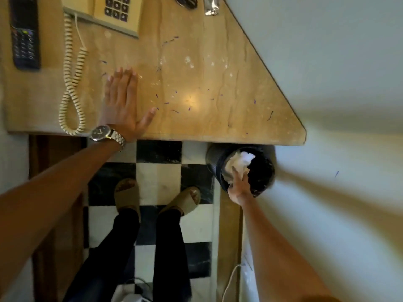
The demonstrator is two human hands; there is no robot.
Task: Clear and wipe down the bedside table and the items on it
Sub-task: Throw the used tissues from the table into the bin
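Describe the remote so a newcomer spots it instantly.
Start at the tan stone table and go to its far left edge. Left of the beige phone and its coiled cord lies the remote: long, black, with coloured buttons, the only dark slab there.

The worktop (218, 83) looks like polished veined stone, glossy under a light glare. At 8 o'clock, a shiny metal watch (108, 132). At 4 o'clock, crumpled white paper (238, 163) in a black bin (265, 171).
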